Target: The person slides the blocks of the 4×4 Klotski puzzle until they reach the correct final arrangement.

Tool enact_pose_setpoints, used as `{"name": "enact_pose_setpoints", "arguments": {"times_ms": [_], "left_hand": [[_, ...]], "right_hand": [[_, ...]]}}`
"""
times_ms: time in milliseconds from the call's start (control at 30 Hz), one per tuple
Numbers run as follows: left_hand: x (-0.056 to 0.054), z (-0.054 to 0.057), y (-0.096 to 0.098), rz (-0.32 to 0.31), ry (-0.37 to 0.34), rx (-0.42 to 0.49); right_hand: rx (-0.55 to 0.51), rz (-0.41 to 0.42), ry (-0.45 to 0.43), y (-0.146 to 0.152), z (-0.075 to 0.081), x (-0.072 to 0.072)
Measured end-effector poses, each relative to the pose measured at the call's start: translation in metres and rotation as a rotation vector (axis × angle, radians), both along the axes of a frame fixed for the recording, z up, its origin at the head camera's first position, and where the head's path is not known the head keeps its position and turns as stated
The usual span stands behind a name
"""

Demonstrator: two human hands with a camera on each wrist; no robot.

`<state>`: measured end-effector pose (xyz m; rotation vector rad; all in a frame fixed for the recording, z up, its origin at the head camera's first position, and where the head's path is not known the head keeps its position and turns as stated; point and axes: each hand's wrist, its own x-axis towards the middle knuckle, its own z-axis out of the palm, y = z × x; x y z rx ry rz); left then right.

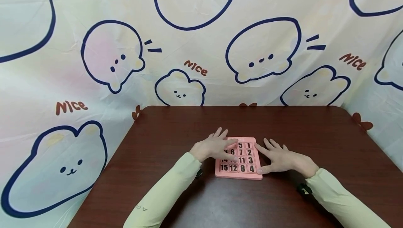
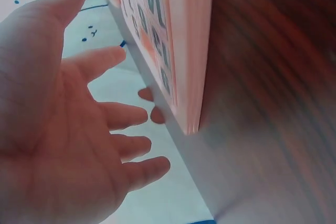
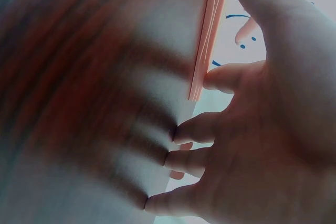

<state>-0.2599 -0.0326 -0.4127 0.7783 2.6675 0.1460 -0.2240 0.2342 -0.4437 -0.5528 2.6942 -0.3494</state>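
Observation:
A pink number slide puzzle point(image 1: 241, 156) lies flat on the dark wooden table, its black numbers facing up. My left hand point(image 1: 214, 147) spreads over the puzzle's left side, fingers extended, hiding part of the upper left tiles. In the left wrist view that hand point(image 2: 68, 129) has its palm and loosely straight fingers showing beside the puzzle point(image 2: 191, 51). At the opposite side, my right hand point(image 1: 280, 159) has its index finger and thumb at the puzzle's right edge. The right wrist view shows its other fingertips point(image 3: 191, 128) down at the tabletop, beyond the puzzle's side point(image 3: 206, 40).
The brown table point(image 1: 176, 126) extends around the puzzle on all sides. Behind it hangs a pale cloth point(image 1: 217, 49) printed with blue-outlined cartoon bears and the word "Nice". Both forearms wear light green sleeves, with a dark wrist device point(image 1: 304, 189) under the right cuff.

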Motion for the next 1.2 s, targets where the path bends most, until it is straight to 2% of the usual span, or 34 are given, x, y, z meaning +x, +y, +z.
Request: {"name": "enact_pose_setpoints", "arguments": {"times_ms": [233,533,867,1200], "left_hand": [[0.003,-0.011,0.015,-0.054,0.023,-0.044],[0.006,-0.014,0.022,-0.042,0.052,-0.088],[0.008,-0.015,0.016,-0.028,0.052,-0.105],[0.01,-0.012,0.003,-0.006,0.073,-0.101]], "right_hand": [[-0.005,0.005,0.004,0.0,-0.001,0.001],[-0.006,0.009,0.004,0.001,-0.001,0.001],[0.001,0.01,0.0,0.0,-0.001,-0.001],[0.005,0.009,0.01,0.0,-0.001,0.0]]}}
